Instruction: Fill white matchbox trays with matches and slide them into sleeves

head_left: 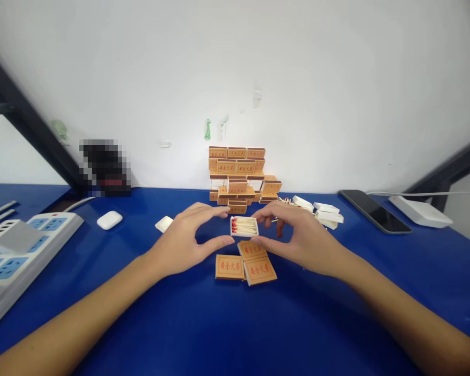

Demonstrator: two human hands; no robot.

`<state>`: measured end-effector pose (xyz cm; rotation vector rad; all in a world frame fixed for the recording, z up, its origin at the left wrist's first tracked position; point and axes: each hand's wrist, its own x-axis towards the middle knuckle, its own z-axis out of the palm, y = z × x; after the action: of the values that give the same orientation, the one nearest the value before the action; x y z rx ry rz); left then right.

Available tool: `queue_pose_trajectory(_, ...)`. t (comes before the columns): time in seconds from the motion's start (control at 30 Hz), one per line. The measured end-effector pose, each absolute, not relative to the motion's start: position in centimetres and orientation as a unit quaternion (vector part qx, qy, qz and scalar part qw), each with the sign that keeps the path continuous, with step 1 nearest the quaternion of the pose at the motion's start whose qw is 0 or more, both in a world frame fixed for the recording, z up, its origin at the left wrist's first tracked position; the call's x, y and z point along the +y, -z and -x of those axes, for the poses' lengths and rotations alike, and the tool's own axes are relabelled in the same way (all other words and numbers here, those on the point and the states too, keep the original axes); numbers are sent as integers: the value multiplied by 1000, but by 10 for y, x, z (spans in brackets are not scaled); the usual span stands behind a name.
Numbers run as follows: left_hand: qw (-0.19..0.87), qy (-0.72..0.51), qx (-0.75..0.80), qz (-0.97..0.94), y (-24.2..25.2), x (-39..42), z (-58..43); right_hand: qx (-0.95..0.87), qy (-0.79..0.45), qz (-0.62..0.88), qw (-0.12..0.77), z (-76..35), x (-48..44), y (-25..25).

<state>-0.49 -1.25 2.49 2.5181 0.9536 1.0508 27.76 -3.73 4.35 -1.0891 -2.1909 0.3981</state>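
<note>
A small white matchbox tray full of red-tipped matches sits between my two hands. To its left is my left hand, thumb and fingers apart, fingertips close to the tray's left end. My right hand curves around the right end, its thumb at the near corner and index finger by the far one. Whether the fingertips touch the tray I cannot tell. Nearer to me lie three orange matchbox sleeves. Behind the tray rises a stepped stack of matchboxes against the wall.
Several white trays and loose matches lie beyond my right hand; another tray lies left. A phone and white box are at right. A power strip and white earbud case occupy the left of the blue table.
</note>
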Motion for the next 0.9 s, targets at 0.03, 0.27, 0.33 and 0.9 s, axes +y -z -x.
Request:
queue_pose_trajectory(0.03, 99, -334, 335, -876, -27, -4, 16, -835, -140, 417, 329, -280, -36, -43)
queue_pose_trajectory(0.27, 26, -239, 442, -864, -50, 46, 97, -838, -25, 430, 334, -306, -29, -39)
queue_pose_trajectory(0.33, 50, -229, 434, -870, -52, 38, 89, -834, -16, 436, 337, -314, -29, -38)
queue_pose_trajectory(0.9, 179, -215, 343, -897, -38, -22, 7, -811, 84, 478, 326, -328, -29, -40)
